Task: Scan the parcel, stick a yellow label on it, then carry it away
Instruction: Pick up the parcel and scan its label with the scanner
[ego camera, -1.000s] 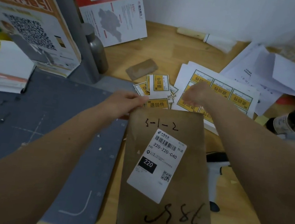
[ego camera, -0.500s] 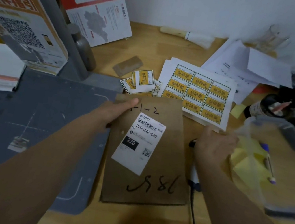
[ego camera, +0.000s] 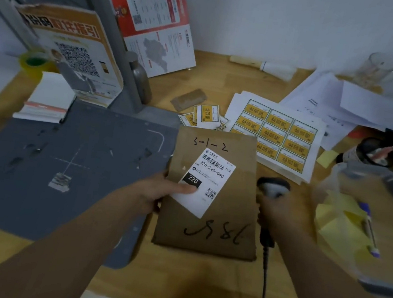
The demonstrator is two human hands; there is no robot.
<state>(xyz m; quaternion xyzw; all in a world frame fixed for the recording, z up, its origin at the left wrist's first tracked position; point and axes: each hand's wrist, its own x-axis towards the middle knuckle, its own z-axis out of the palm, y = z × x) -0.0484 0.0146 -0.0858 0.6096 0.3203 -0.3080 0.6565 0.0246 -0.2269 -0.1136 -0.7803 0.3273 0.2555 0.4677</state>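
The left hand (ego camera: 156, 191) is gripping the left edge of the parcel (ego camera: 212, 194), with the thumb lying flat across the lower corner of the white shipping label (ego camera: 207, 182). The right hand (ego camera: 280, 211) is wrapping around the handle of a handheld barcode scanner (ego camera: 273, 187), whose dark rounded head is sitting just beside the parcel's right edge; a black cable (ego camera: 263, 284) is trailing from the handle toward the viewer. The parcel is a flat, rectangular brown paper envelope with a matte surface and black handwritten marks, and it is lying on the wooden table (ego camera: 184, 281), its left edge overlapping a grey cutting mat (ego camera: 61, 167) with rounded corners. The glossy shipping label is sitting at a slight tilt and is showing a barcode, printed digits and a small QR code. Beyond the parcel's far edge, a white sheet of yellow labels (ego camera: 278, 132) is lying flat in a grid of rectangles, partly tucked under the parcel's corner, and a loose pile of cut yellow labels (ego camera: 205, 117) is resting just beside it. To the right, a translucent plastic box (ego camera: 366, 223) is holding yellow sticky notes and a pen.
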